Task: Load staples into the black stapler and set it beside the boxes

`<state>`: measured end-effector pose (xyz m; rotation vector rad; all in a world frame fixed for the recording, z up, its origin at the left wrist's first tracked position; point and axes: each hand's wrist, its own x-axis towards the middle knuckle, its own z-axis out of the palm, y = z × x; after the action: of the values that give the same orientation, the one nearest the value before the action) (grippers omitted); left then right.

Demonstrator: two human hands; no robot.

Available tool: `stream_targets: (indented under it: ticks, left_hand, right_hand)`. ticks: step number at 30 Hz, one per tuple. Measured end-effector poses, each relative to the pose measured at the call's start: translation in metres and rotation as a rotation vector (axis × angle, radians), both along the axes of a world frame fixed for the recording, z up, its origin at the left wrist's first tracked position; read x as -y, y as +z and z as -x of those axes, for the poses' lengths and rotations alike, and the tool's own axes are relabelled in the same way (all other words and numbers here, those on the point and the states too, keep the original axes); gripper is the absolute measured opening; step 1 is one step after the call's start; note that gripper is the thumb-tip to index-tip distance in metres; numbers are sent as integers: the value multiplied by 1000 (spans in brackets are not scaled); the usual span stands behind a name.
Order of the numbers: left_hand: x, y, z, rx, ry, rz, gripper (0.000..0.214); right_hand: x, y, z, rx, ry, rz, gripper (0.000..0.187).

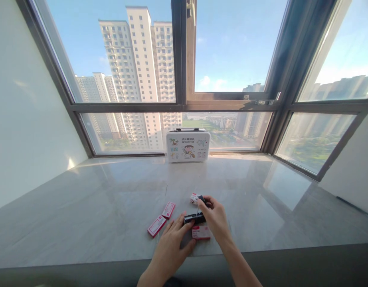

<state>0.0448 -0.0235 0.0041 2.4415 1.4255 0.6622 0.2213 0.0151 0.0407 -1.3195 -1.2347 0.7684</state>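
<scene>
A black stapler (192,218) lies on the grey sill with its top part raised and a thin metal piece showing between top and base. My left hand (172,244) grips the left end of the base, index finger along its near side. The thumb rests by a red and white staple box (201,232) just in front of the stapler. My right hand (216,217) pinches the raised black top from the right; its fingers hide part of the stapler. Behind the stapler sits another small red and white box (194,198), partly covered by the raised top.
Two more pink and white boxes, one nearer (157,226) and one farther (169,209), lie left of my hands. A white carry case (188,146) with cartoon prints stands against the window. The grey marble sill (112,223) ends at a front edge close to me.
</scene>
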Motion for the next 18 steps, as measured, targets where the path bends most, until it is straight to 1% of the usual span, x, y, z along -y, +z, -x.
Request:
stream_targets:
  ticks: [2, 3, 5, 7, 9, 10, 12, 14, 16, 18]
  left_hand:
    - [-1, 1, 2, 11, -5, 20, 52]
    - [-1, 2, 3, 22, -6, 29, 50]
    - [-1, 3, 3, 51, -2, 52, 46]
    - [-2, 5, 2, 84, 9, 85, 41]
    - [-3, 8, 0, 113, 27, 128, 38]
    - [-4, 9, -2, 124, 37, 150, 37]
    - [-7, 13, -7, 136, 46, 185, 37]
    - [-10, 16, -10, 142, 33, 203, 37]
    - [-13, 17, -10, 159, 21, 214, 35]
    - [-15, 16, -7, 187, 22, 223, 33]
  right_hand:
    - [0, -7, -22, -294, -3, 34, 50]
    - [1, -13, -36, -406, -14, 51, 52]
    - [8, -26, -66, -524, -54, 120, 52]
    - [17, -37, -93, -483, -68, 246, 52]
    - [26, -46, -108, -329, -24, 387, 54]
    - [29, -50, -109, -235, 29, 447, 56]
    - [34, -54, -98, -61, 182, 517, 58]
    - [34, -57, -77, 77, 294, 494, 53]
    - [32, -59, -58, 157, 280, 430, 44]
    - [30, -62, -49, 178, 239, 410, 37]
